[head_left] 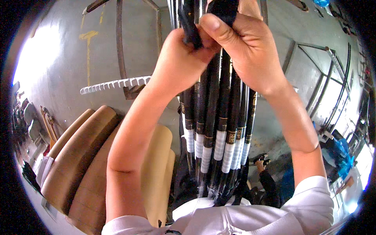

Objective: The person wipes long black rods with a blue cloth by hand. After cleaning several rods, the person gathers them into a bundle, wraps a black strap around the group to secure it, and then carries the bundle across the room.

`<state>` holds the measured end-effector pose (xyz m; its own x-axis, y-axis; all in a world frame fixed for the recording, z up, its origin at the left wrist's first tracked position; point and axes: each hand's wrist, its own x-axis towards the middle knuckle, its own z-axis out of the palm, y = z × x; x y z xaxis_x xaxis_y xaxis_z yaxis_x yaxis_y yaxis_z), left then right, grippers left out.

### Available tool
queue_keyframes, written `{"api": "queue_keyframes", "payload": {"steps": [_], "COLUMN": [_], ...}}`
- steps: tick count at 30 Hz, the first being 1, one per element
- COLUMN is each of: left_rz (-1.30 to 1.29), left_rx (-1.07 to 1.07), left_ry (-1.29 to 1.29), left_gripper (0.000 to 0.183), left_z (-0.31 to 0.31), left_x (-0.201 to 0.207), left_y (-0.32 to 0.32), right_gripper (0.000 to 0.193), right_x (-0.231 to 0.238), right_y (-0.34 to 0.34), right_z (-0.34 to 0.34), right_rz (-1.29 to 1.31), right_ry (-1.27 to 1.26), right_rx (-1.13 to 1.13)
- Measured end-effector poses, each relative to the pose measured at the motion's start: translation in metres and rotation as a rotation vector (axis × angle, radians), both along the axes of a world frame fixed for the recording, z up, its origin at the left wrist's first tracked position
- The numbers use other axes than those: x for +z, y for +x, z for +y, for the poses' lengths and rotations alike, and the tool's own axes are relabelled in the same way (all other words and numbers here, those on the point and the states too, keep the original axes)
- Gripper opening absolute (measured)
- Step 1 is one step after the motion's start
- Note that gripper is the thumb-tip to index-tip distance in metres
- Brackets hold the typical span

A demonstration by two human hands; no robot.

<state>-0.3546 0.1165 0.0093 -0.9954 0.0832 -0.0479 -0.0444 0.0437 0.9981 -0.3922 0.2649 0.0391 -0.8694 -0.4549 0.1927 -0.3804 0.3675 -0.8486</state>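
A bundle of glossy black poles (211, 98), like fishing rods, with gold trim and white ribbed bands near their lower ends, runs from the top edge down toward my chest. Both my hands are at its upper part, close together. My left hand (182, 60) is curled round a narrow black strip (190, 27) lying along the poles. Thumb pressed in, my right hand (252, 51) grips a wider black cloth band (223, 11) at the bundle's front. The fingers of both hands are partly hidden, and the band's upper end is cut off by the frame.
Large brown curved rolls or panels (84, 156) and cream ones (156, 168) stand at left. A white notched rail (113, 84) and a metal frame (120, 39) are beyond my left arm. At right are another metal frame (323, 74), blue plastic (344, 152) and a person's arm (268, 182).
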Motion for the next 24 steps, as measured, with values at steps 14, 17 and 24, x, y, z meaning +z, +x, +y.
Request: {"api": "queue_keyframes", "payload": {"steps": [14,17,24], "left_rz": [-0.744,-0.734,-0.789], "left_rx": [0.047,0.006,-0.114], "left_ry": [0.791,0.842,1.177], "left_gripper": [0.019,0.018,0.024], "left_z": [-0.033,-0.039,-0.044], "left_x": [0.035,0.029,0.024], "left_y": [-0.022,-0.019,-0.024], "right_gripper": [0.061,0.061,0.02], "right_x": [-0.017,-0.006,-0.023], "right_y": [0.017,0.015,0.022], "right_z": [-0.011,-0.013,-0.029], "right_rz": [-0.097,-0.4,0.192], "right_ry": [0.129,0.029,0.45], "right_rx": [0.058,0.019,-0.105]}}
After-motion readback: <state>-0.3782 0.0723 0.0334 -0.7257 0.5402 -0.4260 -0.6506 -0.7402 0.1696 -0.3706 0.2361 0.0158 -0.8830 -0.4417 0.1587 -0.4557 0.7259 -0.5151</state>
